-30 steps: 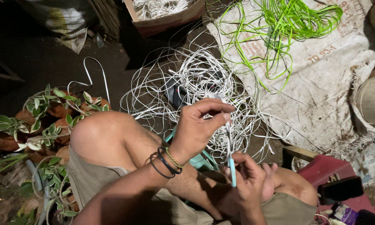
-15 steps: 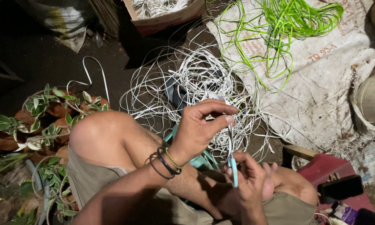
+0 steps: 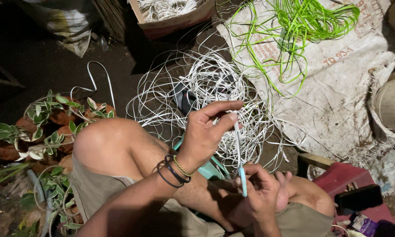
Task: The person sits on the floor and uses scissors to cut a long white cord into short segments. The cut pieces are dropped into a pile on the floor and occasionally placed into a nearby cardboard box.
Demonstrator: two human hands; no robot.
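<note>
— What's the ground like out there?

— Dark bare earth floor [image 3: 52, 66], dim. Beyond the left hand [image 3: 206, 131] lies one loose tangle of white strips [image 3: 210, 83]. Farther off, to the right of that hand, one pale woven sack [image 3: 338, 87] is spread flat with one bunch of green strips [image 3: 307, 22] on it. One cardboard box [image 3: 180, 19] of more white strips sits well beyond both hands.

— And the hands?

— The left hand's grip is pinched, thumb and forefinger pressed on the upper end of a single white strip [image 3: 238, 145]. That strip runs straight down to the right hand [image 3: 263, 197], whose fingers curl round its lower end, which looks pale blue.

— Anything else near?

— Leafy variegated plants [image 3: 43, 118] left of the left hand, past the raised knee. Bangles on the left wrist: I count three, two dark and one gold. One red seat [image 3: 338, 180] right of the right hand, a dark phone-like slab [image 3: 360, 197] on it.
</note>
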